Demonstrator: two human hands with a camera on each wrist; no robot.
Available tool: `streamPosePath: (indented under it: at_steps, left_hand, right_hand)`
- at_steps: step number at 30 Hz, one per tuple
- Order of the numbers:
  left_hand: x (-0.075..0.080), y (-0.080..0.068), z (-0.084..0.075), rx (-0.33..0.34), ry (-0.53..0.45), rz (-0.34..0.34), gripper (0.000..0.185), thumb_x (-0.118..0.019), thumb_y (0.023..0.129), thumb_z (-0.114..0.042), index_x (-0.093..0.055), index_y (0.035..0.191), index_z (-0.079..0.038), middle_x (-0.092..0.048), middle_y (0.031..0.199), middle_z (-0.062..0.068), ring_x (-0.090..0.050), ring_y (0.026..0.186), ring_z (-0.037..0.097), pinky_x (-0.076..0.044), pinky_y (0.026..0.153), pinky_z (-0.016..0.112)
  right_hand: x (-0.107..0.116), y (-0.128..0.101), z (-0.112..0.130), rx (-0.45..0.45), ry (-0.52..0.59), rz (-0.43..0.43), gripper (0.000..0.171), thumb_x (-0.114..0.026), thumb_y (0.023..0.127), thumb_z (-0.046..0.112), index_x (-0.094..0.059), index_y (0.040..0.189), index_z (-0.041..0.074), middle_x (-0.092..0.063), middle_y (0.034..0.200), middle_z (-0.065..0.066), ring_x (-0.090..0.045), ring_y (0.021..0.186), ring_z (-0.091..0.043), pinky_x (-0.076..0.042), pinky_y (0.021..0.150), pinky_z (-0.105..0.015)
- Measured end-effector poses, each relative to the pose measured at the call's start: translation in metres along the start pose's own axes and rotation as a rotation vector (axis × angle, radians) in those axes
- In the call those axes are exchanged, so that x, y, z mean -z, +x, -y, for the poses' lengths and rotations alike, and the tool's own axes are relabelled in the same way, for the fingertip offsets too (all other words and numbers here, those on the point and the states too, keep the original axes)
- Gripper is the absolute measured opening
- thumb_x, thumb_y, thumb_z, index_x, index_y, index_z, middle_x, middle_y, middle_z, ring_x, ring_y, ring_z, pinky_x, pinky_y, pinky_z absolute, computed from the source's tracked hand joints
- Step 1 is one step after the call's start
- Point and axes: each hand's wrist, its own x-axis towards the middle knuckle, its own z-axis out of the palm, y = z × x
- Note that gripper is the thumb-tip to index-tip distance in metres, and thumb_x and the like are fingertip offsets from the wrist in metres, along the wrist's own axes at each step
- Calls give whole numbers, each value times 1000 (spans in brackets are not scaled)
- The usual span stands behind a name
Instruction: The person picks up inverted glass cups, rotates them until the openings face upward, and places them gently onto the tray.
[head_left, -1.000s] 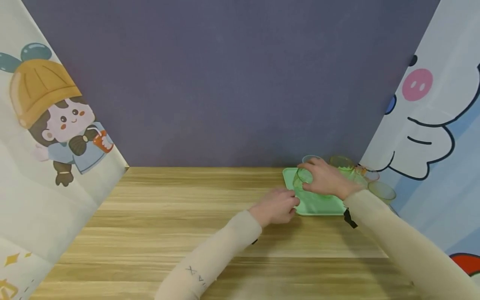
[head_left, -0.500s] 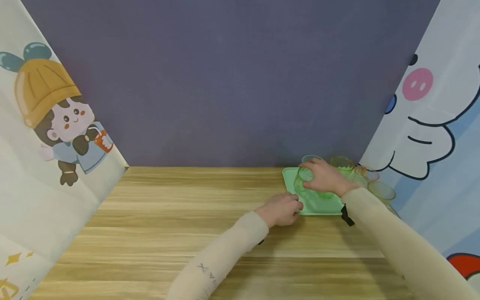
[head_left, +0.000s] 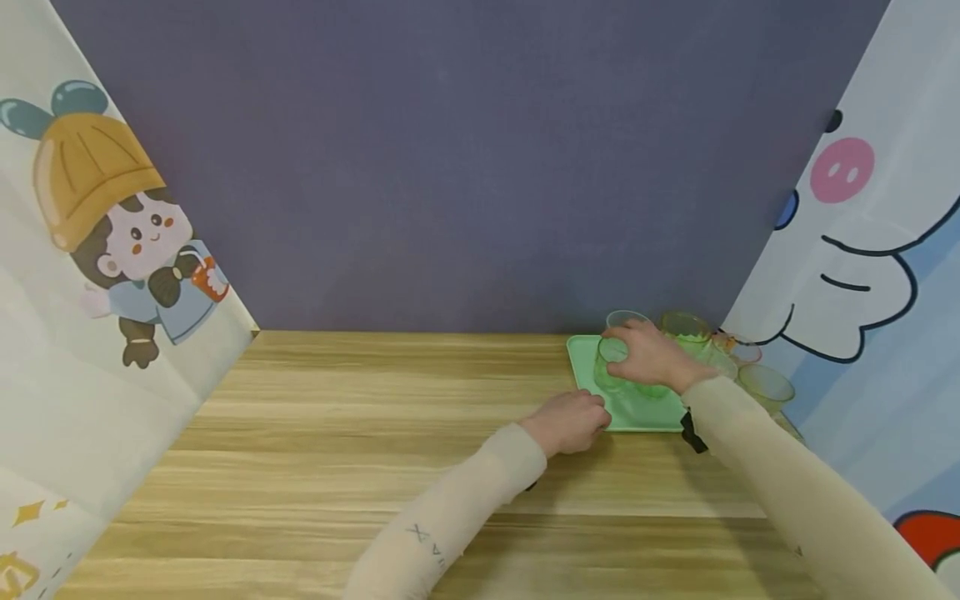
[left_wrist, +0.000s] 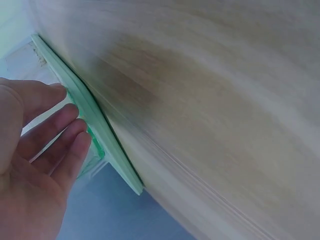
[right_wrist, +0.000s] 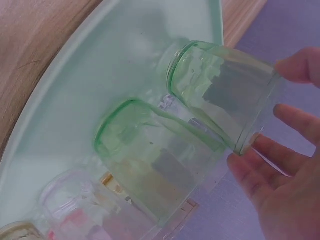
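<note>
A light green tray [head_left: 637,412] lies on the wooden table at the far right. My right hand [head_left: 626,346] reaches over it and holds a clear green glass [head_left: 611,367] that stands on the tray. In the right wrist view the right hand [right_wrist: 282,112] has its thumb and fingers around the rim end of that green glass [right_wrist: 220,90], and a second green glass [right_wrist: 150,160] stands beside it. My left hand [head_left: 588,414] rests at the tray's near left corner. In the left wrist view the left hand [left_wrist: 70,117] has its fingers fairly straight against the tray edge [left_wrist: 107,145].
More glasses stand behind and right of the tray: a yellow-green one [head_left: 684,327], a pinkish one [head_left: 741,347] and a pale one [head_left: 765,383]. A cartoon curtain [head_left: 862,275] closes the right side, another [head_left: 97,275] the left. A purple wall stands behind the table.
My left hand has slid a little right and forward to the tray's near left corner. The right hand has stayed on the green glass.
</note>
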Motion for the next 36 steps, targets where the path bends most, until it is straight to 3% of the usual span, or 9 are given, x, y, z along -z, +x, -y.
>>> streamPosePath:
  at_steps: [10, 18, 23, 29, 36]
  left_hand:
    - [-2, 3, -2, 21, -34, 6, 12, -67, 98, -19, -77, 101, -24, -66, 96, -10, -61, 89, 8, -50, 78, 20]
    - [-2, 2, -4, 32, -44, 33, 16, -66, 99, -20, -77, 109, -23, -68, 104, -9, -61, 95, 8, -52, 81, 20]
    - [2, -1, -4, 28, -40, 34, 14, -63, 100, -19, -75, 104, -22, -66, 100, -9, -60, 91, 9, -51, 78, 21]
    - [9, -9, 5, 0, 3, -1, 11, -61, 99, -18, -70, 94, -19, -64, 92, -6, -60, 84, 11, -51, 76, 22]
    - [21, -24, 19, 29, -38, -6, 10, -61, 98, -18, -67, 90, -18, -62, 90, -6, -59, 84, 12, -48, 76, 23]
  right_hand:
    - [-6, -4, 0, 5, -5, -21, 56, -68, 89, 26, -59, 138, 1, -46, 141, -31, -38, 130, -58, -44, 94, -69]
    - [-9, -7, -4, 27, 15, -28, 50, -68, 92, 25, -61, 136, 1, -47, 142, -30, -37, 132, -57, -40, 100, -69]
    - [-7, -11, -2, 26, 43, -19, 49, -68, 94, 24, -60, 137, 0, -46, 144, -32, -35, 134, -57, -39, 101, -70]
    - [-1, -14, -2, 42, 52, -32, 46, -68, 94, 21, -62, 134, -1, -48, 143, -32, -37, 133, -57, -37, 102, -71]
    - [4, -20, 2, 53, 71, -71, 42, -68, 95, 19, -64, 130, -3, -53, 137, -31, -44, 128, -54, -40, 102, -67]
